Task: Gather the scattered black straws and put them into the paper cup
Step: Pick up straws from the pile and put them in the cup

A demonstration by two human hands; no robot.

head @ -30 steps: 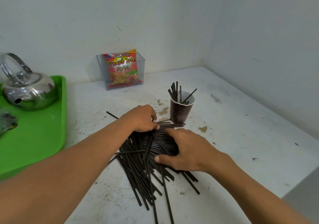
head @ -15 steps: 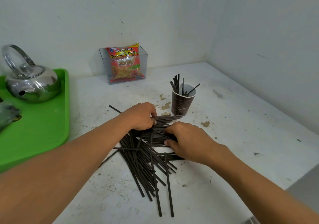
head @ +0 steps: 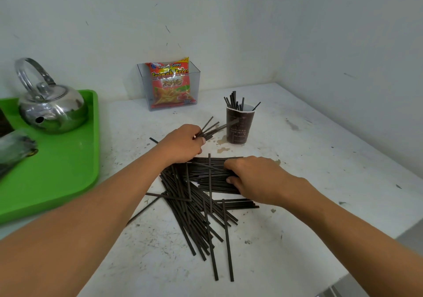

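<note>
Left hand [head: 183,144] pinches a few thin black plastic straws [head: 209,128] near the part-filled brown paper cup [head: 239,126]; right hand [head: 254,178] grips the big heap [head: 194,207] on the white counter [head: 320,182], and most are yet to go in!

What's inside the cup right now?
Several black straws stand in the cup, tops poking above its rim, one leaning right. Their lower ends and the cup's bottom are hidden by its wall.

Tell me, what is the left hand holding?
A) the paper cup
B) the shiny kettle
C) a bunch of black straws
C: the left hand grips a few black straws above the pile, their tips pointing toward the paper cup.
</note>
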